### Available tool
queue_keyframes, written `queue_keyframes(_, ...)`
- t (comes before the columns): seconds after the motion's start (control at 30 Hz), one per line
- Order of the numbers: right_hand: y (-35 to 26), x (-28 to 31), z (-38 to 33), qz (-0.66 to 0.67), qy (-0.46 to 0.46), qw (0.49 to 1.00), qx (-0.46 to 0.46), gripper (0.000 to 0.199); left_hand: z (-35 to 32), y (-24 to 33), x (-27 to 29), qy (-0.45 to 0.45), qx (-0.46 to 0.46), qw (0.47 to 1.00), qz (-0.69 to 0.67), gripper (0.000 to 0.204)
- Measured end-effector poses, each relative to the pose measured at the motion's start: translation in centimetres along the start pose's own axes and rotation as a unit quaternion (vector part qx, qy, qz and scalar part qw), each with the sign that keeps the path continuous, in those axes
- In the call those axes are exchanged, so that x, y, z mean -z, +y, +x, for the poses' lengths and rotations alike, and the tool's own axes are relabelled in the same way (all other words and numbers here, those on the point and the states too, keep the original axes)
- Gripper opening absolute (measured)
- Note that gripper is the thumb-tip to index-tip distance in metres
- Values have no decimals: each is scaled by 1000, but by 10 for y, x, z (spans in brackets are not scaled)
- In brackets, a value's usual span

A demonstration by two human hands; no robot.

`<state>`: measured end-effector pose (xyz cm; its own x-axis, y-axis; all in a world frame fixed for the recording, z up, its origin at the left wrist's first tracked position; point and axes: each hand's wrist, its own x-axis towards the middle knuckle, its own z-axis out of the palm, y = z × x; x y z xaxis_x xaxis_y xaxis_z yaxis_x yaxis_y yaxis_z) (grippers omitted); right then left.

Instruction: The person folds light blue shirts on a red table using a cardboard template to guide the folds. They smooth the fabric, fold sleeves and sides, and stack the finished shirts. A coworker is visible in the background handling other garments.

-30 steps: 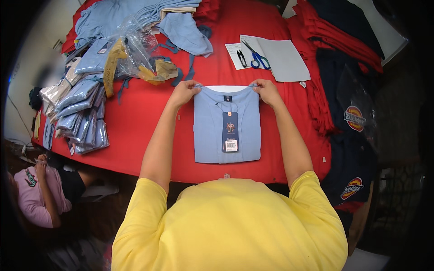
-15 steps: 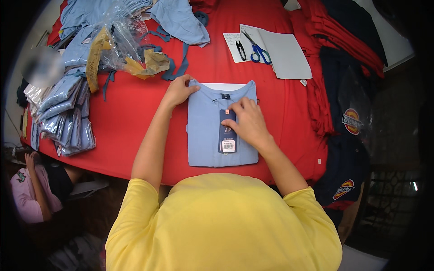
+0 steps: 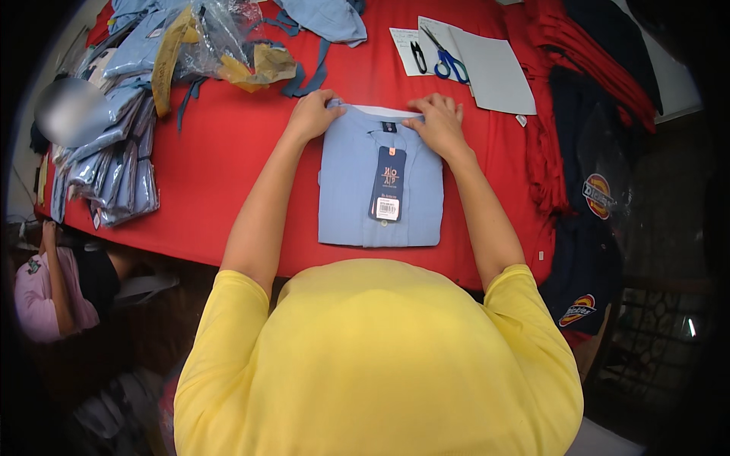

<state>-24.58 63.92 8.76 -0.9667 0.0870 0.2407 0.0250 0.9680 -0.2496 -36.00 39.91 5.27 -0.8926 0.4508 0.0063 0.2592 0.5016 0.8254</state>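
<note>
A folded light-blue shirt (image 3: 346, 190) lies flat on the red-covered table in front of me, collar away from me. A white strip (image 3: 374, 111) shows along its far edge behind the neckline. Down its front hangs a dark navy tag (image 3: 389, 182) with a white label low on it. My left hand (image 3: 313, 115) is closed on the shirt's far left corner, thumb on top. At the far right corner, my right hand (image 3: 441, 125) has its thumb by the collar and its fingers bent over the edge, gripping the shirt there.
Beyond the shirt, blue-handled scissors (image 3: 450, 67) and black thread snips (image 3: 418, 57) lie on papers (image 3: 494, 72). At left are bagged garments (image 3: 125, 178), clear plastic and yellow tape (image 3: 169, 64). Red and navy garments (image 3: 585, 144) hang at right. Another person (image 3: 57, 285) sits lower left.
My right hand has moved from the tag up to the shirt's far right corner. The tag now shows whole. My left hand stays at the far left corner, and the view has shifted slightly.
</note>
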Motion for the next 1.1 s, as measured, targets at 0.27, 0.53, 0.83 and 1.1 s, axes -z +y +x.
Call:
queue_keyframes(0.27, -65, 45, -146, 109, -149, 978, 102, 18, -82, 48, 0, 76, -244, 963, 84, 29)
queue_keyframes(0.53, -72, 11, -184, 154, -40, 985, 67, 12, -138, 56, -35, -110, -338, 924, 139, 48)
queue_keyframes(0.83, -64, 36, -168, 256, -120, 959, -27, 11, -134, 66, -6, -162, -254, 953, 36, 41)
queue_keyframes(1.1, -63, 49, -157, 247, -159, 956, -13, 9, -142, 61, 6, -122, -305, 929, 169, 42)
